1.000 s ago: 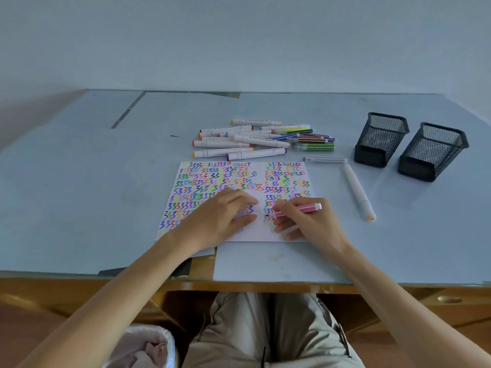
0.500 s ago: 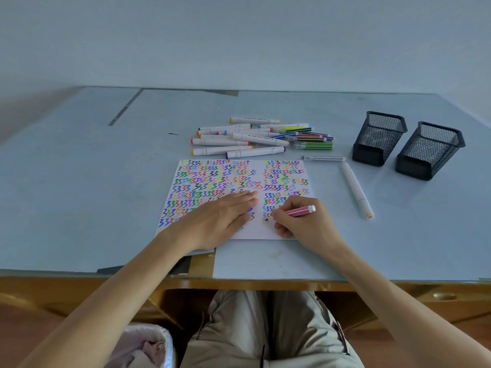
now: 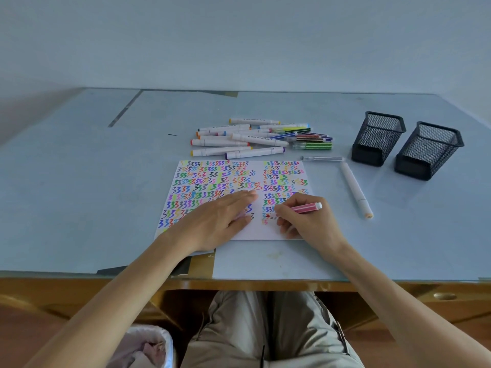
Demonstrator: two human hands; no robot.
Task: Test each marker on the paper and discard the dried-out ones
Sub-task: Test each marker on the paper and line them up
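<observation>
The pale blue desk (image 3: 79, 208) fills most of what I can see, with two black mesh holders (image 3: 377, 138) standing at its far right and a waste bin (image 3: 143, 346) tucked under the near edge by the person's left knee. The paper (image 3: 265, 231) lies square in front of them, almost covered in rows of coloured squiggles. Beyond it sits the pile of markers (image 3: 260, 138), lengthwise left to right, slightly nearer the right arm. The left hand (image 3: 212, 219) lies flat, fingers straight, pinning the sheet. The right hand (image 3: 308, 223) pinches the pink marker (image 3: 305, 208), its barrel slanting up to the right and its tip down on the paper's lower right part, beside a small red mark (image 3: 267, 215).
</observation>
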